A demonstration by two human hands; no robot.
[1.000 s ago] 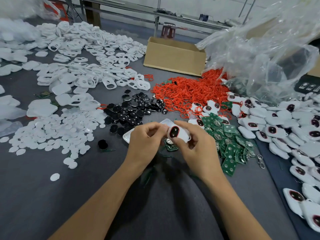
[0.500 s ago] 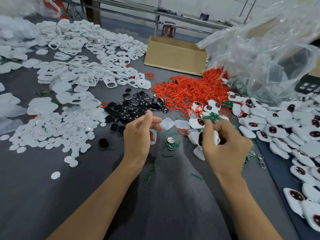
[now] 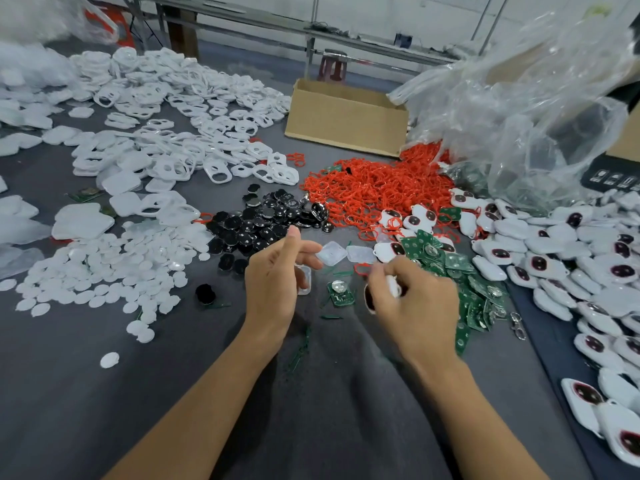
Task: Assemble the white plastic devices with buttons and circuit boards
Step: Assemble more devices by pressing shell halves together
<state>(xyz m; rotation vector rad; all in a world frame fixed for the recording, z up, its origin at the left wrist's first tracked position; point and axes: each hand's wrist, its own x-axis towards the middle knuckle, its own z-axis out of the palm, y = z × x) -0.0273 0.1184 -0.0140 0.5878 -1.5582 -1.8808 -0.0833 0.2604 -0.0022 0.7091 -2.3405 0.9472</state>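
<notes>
The right grip (image 3: 419,306) clutches a shell (image 3: 393,288), the left grip (image 3: 273,285) loosely holds a clear cover (image 3: 304,280), which may slip down onto the desk (image 3: 104,403).

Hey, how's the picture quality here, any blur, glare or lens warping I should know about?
Head view: the right hand and the white device it grips are motion-smeared; the left hand, holding a clear shell, is sharper. Highlights glare on the plastic bag. Wide-angle stretching shows toward the edges. Lighting is soft, shadows faint.
</notes>
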